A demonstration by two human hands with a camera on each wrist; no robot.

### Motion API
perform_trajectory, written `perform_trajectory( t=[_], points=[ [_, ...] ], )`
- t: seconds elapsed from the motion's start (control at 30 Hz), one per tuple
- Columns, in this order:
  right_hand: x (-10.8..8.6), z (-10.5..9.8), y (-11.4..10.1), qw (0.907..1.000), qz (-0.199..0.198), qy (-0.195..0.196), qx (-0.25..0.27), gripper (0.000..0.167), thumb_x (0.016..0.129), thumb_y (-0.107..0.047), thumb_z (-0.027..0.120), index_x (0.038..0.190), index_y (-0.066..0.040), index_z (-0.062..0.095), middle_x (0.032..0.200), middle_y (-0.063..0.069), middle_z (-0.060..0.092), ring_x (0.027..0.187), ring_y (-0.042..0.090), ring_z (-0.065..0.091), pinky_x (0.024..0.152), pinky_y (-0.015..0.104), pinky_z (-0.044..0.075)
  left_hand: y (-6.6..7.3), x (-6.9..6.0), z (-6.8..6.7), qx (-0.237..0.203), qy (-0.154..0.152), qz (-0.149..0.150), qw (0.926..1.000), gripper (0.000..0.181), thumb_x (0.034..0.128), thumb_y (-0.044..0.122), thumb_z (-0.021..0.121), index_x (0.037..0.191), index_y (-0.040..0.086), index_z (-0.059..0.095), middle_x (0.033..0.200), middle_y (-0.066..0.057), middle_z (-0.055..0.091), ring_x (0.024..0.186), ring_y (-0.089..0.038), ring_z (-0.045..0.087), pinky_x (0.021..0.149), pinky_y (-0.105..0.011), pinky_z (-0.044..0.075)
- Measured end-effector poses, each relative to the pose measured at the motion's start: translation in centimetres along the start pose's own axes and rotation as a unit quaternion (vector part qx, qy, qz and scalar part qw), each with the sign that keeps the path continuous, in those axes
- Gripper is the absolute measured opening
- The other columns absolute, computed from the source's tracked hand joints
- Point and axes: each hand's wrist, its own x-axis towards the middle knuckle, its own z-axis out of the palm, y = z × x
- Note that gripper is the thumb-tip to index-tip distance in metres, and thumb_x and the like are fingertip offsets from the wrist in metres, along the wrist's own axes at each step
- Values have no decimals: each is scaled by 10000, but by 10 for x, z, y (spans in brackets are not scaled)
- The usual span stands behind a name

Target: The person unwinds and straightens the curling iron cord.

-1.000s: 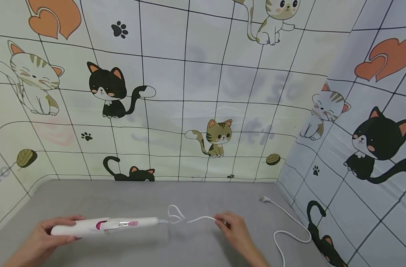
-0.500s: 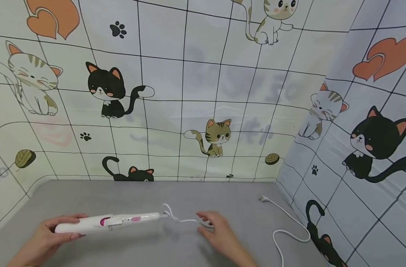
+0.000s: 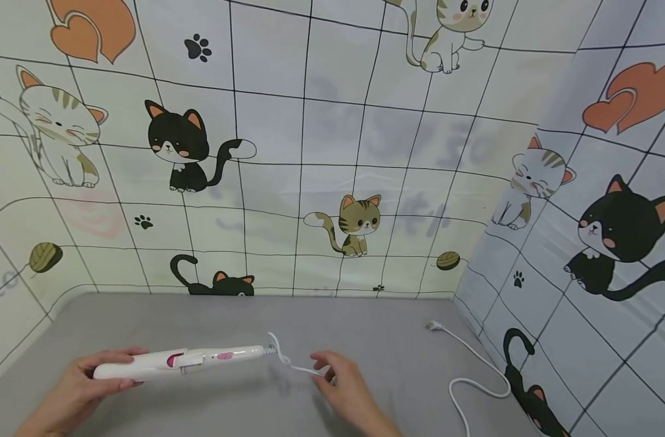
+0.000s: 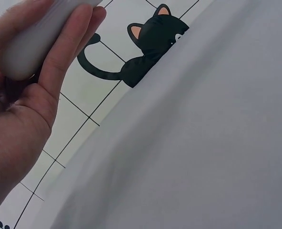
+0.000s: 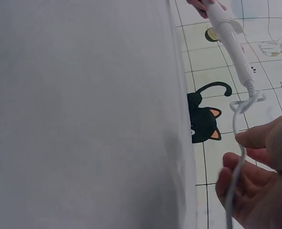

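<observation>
A white hair styling iron (image 3: 146, 365) with pink details is held above the table by my left hand (image 3: 72, 394), which grips its rounded end. In the left wrist view the fingers wrap that smooth white end (image 4: 24, 57). From the iron's other end a white power cord (image 3: 285, 360) comes out, partly looped close to the iron. My right hand (image 3: 347, 389) has its fingers bent around this cord, thumb against it. The right wrist view shows the cord (image 5: 232, 191) passing between thumb and fingers and hanging downward.
The cord's plug (image 3: 433, 326) lies at the right back of the grey table (image 3: 365, 315), with a curved length of cord (image 3: 477, 388) in front of it. Cat-printed cloth walls (image 3: 272, 212) stand behind and at the sides.
My right hand has moved left along the cord, closer to the iron. The cord's loop near the iron has drawn in smaller. The iron has shifted slightly right, its cord end a little higher.
</observation>
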Motion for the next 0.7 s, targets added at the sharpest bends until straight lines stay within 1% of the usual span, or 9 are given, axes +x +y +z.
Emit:
perform_trajectory(
  t=[0.1,0.17,0.27,0.33,0.4,0.47,0.53,0.6,0.7],
  points=[
    [1,2,0,10000,-68,-16,-27,285,871,12,763,1149,-23,716,876,4,700,625,-28,494,560,179,457,-2,1,0,-24,-65,94,9999,473,891,-273,536,1172,32,763,1258,-11,707,1103,-114,642,853,-370,604],
    [1,3,0,9999,-113,8,-64,241,878,-15,768,1116,-32,737,862,-16,703,627,-35,479,559,175,443,-4,1,1,-2,-95,173,9998,480,883,-285,532,1169,24,761,1259,-28,705,1100,-124,644,849,-374,605],
    [1,3,-1,9995,-180,109,-216,169,889,-69,781,1057,-59,776,855,-57,711,665,-33,492,584,180,447,-5,2,1,51,-67,185,9998,474,874,-291,536,1161,13,760,1253,-32,707,1096,-127,645,845,-373,606],
    [0,1,-2,9990,-262,257,-264,124,889,-94,792,1013,-78,794,841,-82,710,682,-34,504,591,185,452,-5,2,2,137,12,136,9998,459,871,-284,548,1151,10,762,1247,-28,710,1093,-125,646,841,-374,607],
    [0,-1,-2,9974,-455,492,-280,91,876,-102,808,967,-97,803,801,-106,693,669,-34,504,568,188,457,-4,2,2,231,70,42,9997,444,878,-265,564,1150,22,766,1243,-14,711,1090,-115,644,841,-365,607],
    [0,-4,-2,9946,-673,755,-246,88,857,-89,819,940,-113,803,770,-122,666,656,-35,496,548,182,452,-3,1,1,276,28,30,9996,434,880,-256,568,1156,18,762,1248,-3,710,1095,-112,645,843,-365,607],
    [0,-7,0,9902,-918,1034,-190,108,840,-66,825,924,-127,797,755,-131,645,650,-38,486,531,172,443,-3,1,-1,210,-148,146,9996,436,881,-263,554,1171,-1,747,1265,-11,706,1113,-121,647,853,-373,604],
    [1,-10,2,9852,-1135,1274,-178,130,828,-47,825,916,-135,789,738,-130,618,642,-38,472,518,164,432,-4,0,-3,92,-474,394,9981,449,880,-286,523,1199,-37,719,1296,-32,693,1142,-140,644,872,-382,598],
    [2,-14,4,9804,-1306,1462,-207,136,821,-34,825,906,-130,781,718,-125,590,636,-39,459,508,159,423,-7,-2,-7,-129,-852,652,9941,467,875,-316,478,1213,-74,690,1331,-61,675,1185,-164,637,895,-404,587]
  ],
)
